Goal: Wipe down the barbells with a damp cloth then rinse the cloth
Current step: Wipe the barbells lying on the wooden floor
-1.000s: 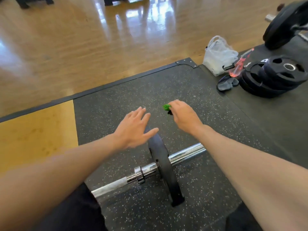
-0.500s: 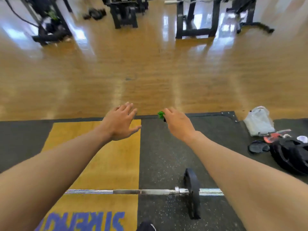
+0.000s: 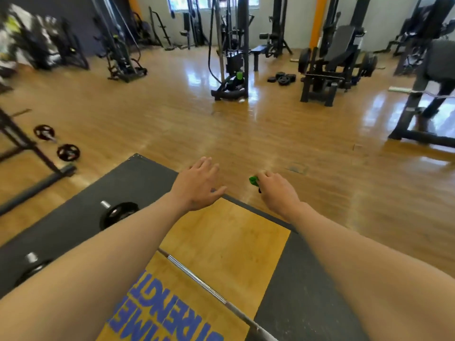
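A steel barbell [image 3: 209,290] lies on the lifting platform [image 3: 229,237], running diagonally below my forearms. A black plate [image 3: 117,212] with a bar end sits on the rubber mat at left. My left hand [image 3: 198,185] is stretched out above the platform, fingers straight and spread, holding nothing. My right hand [image 3: 277,191] is curled, pinching a small green and black object [image 3: 254,181] that sticks out past its fingers. No cloth is visible.
The wooden gym floor stretches ahead. A dark rack frame [image 3: 29,153] with two small plates [image 3: 67,151] stands at left. Cable machines [image 3: 231,57], a bench machine [image 3: 330,57] and loose plates [image 3: 283,78] stand farther back. Another frame [image 3: 423,104] is at right.
The view has swung up and to the left, from the bar's right plate and the bag to the open gym floor. Both hands keep their pose; the right still pinches the green object.
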`<state>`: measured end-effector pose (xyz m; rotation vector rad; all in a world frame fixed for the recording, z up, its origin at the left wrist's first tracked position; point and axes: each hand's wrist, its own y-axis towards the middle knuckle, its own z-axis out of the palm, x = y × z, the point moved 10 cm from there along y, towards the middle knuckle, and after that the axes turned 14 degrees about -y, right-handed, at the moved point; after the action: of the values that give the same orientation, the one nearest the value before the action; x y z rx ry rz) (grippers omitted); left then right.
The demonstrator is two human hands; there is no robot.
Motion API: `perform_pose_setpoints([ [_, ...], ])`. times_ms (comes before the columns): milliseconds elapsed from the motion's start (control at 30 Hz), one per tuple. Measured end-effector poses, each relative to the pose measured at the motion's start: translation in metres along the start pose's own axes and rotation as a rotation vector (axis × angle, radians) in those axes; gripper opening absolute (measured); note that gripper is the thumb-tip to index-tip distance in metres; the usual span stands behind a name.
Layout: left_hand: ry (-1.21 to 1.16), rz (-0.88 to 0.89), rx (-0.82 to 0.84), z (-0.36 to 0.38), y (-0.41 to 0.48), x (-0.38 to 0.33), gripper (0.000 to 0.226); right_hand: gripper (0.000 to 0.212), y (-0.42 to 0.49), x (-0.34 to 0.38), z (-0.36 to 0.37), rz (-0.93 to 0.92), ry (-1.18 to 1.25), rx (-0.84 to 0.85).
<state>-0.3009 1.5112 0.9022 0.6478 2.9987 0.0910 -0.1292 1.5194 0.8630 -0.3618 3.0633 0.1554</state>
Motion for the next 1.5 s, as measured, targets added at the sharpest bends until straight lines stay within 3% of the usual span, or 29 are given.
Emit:
perform_pose_setpoints([
  [267,0.174,-0.182,0.069,-0.045,-0.089,0.093,0.079,0.014,0.054,0.155,-0.045,-0.296,0.067,-0.044],
  [500,0.154,-0.365,0.107,-0.049,-0.111,0.194,0.086,0.015,0.118,0.273,-0.068,-0.463,0.040,-0.037],
  [933,0.094,-0.421,0.133,-0.046,-0.051,0.434,0.094,0.019,0.307,0.415,-0.069,-0.466,-0.046,0.002],
  [1167,0.057,-0.422,0.101,-0.047,-0.034,0.507,0.095,0.018,0.376,0.472,-0.079,-0.486,-0.128,-0.003],
  [1500,0.035,-0.480,0.127,-0.015,-0.014,0.597,0.091,0.005,0.444,0.554,-0.028,-0.616,-0.104,0.055],
])
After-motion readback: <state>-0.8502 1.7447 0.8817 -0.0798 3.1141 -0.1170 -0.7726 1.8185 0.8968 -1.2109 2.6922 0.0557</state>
